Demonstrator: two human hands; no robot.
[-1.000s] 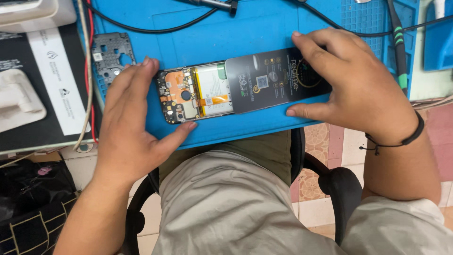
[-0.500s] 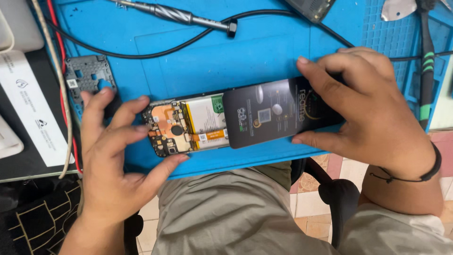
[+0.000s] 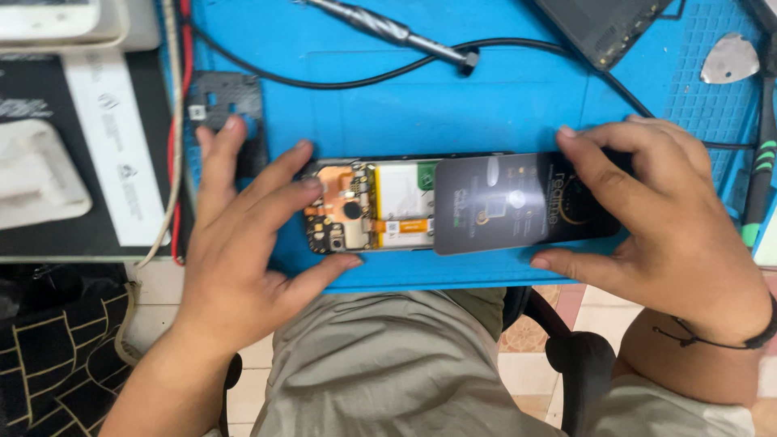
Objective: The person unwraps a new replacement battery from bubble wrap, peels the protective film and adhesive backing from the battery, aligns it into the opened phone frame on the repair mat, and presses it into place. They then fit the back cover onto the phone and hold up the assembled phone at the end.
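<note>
An opened phone [image 3: 364, 206] lies flat on the blue work mat [image 3: 453, 105], its circuit board and white battery exposed at the left end. My left hand [image 3: 243, 251] frames that end, fingers spread, thumb and index finger touching its edges. A dark grey card [image 3: 518, 202] covers the right half of the phone. My right hand [image 3: 664, 218] pinches this card between thumb at the near edge and fingers at the far edge.
A dark plastic cover plate [image 3: 222, 105] lies on the mat past my left fingers. A metal-tipped tool with a black cable [image 3: 396, 32] crosses the back. A green-handled tool [image 3: 757, 178] and a metal pick [image 3: 728, 58] sit at the right. Boxes [image 3: 48, 178] stand left.
The view has drifted so the phone sits lower and more central. My left hand has opened its fingers around the phone's left end. The card stays over the right half.
</note>
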